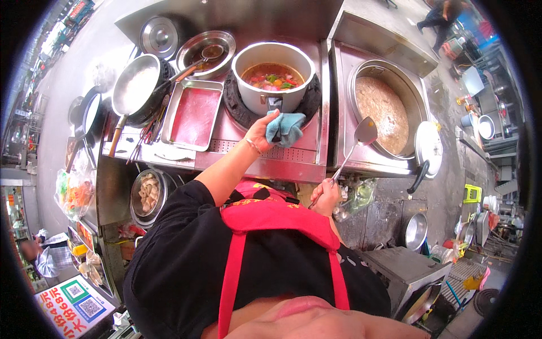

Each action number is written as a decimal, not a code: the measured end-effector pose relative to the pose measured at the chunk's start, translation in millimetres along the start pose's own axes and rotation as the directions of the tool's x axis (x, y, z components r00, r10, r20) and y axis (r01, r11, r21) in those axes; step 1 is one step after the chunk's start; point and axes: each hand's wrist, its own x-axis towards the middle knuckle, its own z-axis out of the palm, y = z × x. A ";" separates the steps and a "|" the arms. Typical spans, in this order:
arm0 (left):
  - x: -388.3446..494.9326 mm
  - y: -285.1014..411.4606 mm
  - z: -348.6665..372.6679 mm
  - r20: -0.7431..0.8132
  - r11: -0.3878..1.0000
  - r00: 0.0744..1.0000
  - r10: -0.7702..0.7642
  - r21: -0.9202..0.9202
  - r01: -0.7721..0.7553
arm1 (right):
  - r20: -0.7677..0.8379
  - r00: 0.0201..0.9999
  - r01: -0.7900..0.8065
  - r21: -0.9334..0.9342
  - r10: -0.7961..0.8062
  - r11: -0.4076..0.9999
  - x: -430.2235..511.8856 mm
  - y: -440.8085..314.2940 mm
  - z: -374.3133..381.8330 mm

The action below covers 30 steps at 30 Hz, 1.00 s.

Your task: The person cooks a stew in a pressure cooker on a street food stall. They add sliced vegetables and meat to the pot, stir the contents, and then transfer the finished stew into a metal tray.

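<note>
My left hand (pixel 259 136) grips a folded teal cloth (pixel 286 129) against the handle of a deep aluminium pot (pixel 273 51). The pot stands on a black burner ring (pixel 237 104) and holds reddish broth with red and green pepper pieces (pixel 275 81). My right hand (pixel 325 197) is closed around the shaft of a long metal wok spatula (pixel 366 131). The spatula's blade is raised at the near left rim of a large steel stockpot (pixel 417 99) with cloudy, pale brown contents. How much of the pot handle lies under the cloth is hidden.
Left of the pot are a steel tray with red liquid (pixel 192 110), a basin (pixel 230 42) with a ladle (pixel 211 51), and a wok (pixel 136 84). A white pot lid (pixel 428 148) leans at the stockpot's right. Below the counter stands a bowl of meat pieces (pixel 149 193).
</note>
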 end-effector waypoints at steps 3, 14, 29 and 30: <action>5.6 3.1 9.1 0.059 0.995 0.994 -0.094 0.019 0.093 | 0.024 1.000 0.004 0.016 -0.004 1.000 3.3 -3.2 3.3; 14.6 9.6 1.7 0.022 0.999 1.000 0.004 0.041 -0.005 | 0.005 1.000 -0.022 0.027 0.021 0.999 5.0 -5.8 -1.9; 14.0 4.5 9.7 -0.185 0.935 0.969 0.163 0.343 -0.091 | -0.045 0.998 -0.049 -0.027 0.048 0.998 1.4 -1.7 -5.5; 11.7 4.6 13.5 -0.203 0.933 0.964 0.170 0.348 -0.091 | -0.056 0.997 -0.051 -0.026 0.050 0.998 2.8 -2.3 -6.5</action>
